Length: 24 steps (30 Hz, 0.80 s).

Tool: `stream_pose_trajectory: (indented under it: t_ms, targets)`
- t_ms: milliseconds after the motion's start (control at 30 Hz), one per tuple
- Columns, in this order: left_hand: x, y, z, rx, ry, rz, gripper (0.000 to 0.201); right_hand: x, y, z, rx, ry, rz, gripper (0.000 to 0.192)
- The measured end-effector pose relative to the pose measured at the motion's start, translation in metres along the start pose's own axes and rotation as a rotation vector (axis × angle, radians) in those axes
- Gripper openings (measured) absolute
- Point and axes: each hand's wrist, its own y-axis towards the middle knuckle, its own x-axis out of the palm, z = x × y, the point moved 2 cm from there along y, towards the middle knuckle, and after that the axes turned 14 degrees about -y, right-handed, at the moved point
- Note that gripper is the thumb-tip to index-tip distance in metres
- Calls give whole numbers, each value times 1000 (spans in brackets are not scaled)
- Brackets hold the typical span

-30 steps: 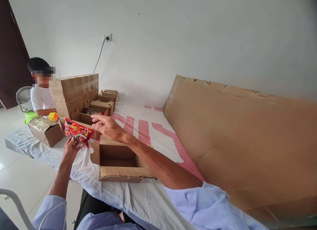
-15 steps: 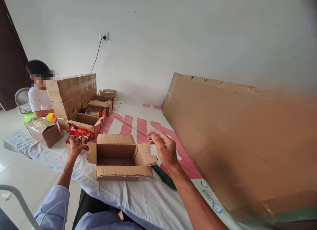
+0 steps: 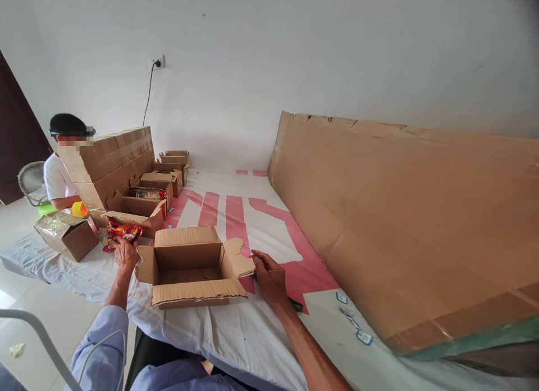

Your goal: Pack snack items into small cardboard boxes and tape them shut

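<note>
The person's left hand [image 3: 126, 253], at the left of the frame, lies back-up with its fingers on a shiny red packet [image 3: 123, 232]; I can't tell from here whether they have closed on it or merely rest there. That packet sits on the cloth-covered bench [image 3: 252, 346], left of centre, just in front of the nearest of a row of open cartons [image 3: 141, 210]. One carton further back in the row has more packets [image 3: 147, 194] in it. Near the middle of the frame, a bit low, stands an open cardboard box [image 3: 189, 267], flaps spread and only bare cardboard showing inside. At its right flap is the right hand [image 3: 269, 276], fingers bunched close together; whether they pinch the flap's corner I can't tell. Something dark green [image 3: 296, 305] pokes out beside that wrist, mostly covered. Over at the far left, a taped box [image 3: 67, 236] sits near the bench's edge, with stacked cartons [image 3: 112, 166] behind it and another person [image 3: 59, 180] in white beyond them. A big cardboard sheet [image 3: 400, 222] leans along the right side, a few small blue-edged labels [image 3: 364, 337] lying near its foot.
</note>
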Motion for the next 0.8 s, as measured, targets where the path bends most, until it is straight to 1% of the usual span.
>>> stream_pose_trajectory:
  t_ms: [67, 100, 233, 300, 433, 533, 667, 800]
  targets:
    - [-2, 0, -1, 4, -28, 25, 68, 3, 1, 5, 11, 3, 1, 55]
    - [-2, -1, 0, 13, -48, 30, 71, 4, 1, 6, 13, 5, 1, 56]
    - [7, 1, 4, 79, -159, -22, 93, 6, 2, 5, 5, 10, -3, 58]
    - [13, 5, 6, 87, -213, -49, 96, 5, 1, 4, -4, 5, -6, 58]
    - [23, 18, 8, 58, -274, -56, 95, 3, 0, 3, -18, 2, -9, 53]
    - [32, 28, 11, 45, -274, -60, 93, 4, 1, 5, 0, 15, -9, 48]
    - [46, 39, 17, 31, -206, -48, 87, 5, 1, 8, 30, -1, -9, 49]
    - [59, 49, 24, 24, -112, -48, 85, 6, 0, 9, 42, -7, -12, 49]
